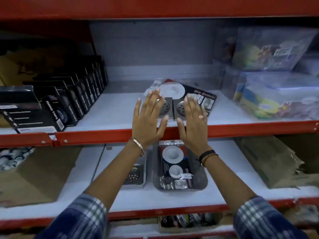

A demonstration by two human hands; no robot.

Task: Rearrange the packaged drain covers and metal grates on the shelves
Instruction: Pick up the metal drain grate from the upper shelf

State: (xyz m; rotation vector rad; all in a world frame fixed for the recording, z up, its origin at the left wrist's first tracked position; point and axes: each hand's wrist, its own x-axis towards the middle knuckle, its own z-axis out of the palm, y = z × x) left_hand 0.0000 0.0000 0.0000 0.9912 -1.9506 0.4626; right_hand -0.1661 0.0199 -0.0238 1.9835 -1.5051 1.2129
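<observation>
Hands first: I see my left hand [148, 118] and right hand [192, 120] both spread flat, fingers splayed, palms facing away from me, gripping nothing. They hang in front of the upper shelf [110, 133], level with its red front edge.

Behind the fingers, two square metal grates [172, 107] lie flat on that shelf, side by side and touching along one edge, so the pair's long axis runs left to right, parallel to the shelf edge. I cannot tell whether my fingertips touch them.

Just behind the grates lies a packaged drain cover [188, 91], flat, its long axis skewed, running from back-left to front-right; the large white disc sits at its back-left end.

On the lower shelf [224, 192] a second packaged drain cover [174, 167] rests in a shallow tray [201, 180], its long axis pointing front to back, large disc toward the rear. Another perforated grate [133, 175] lies just left of the tray.
</observation>
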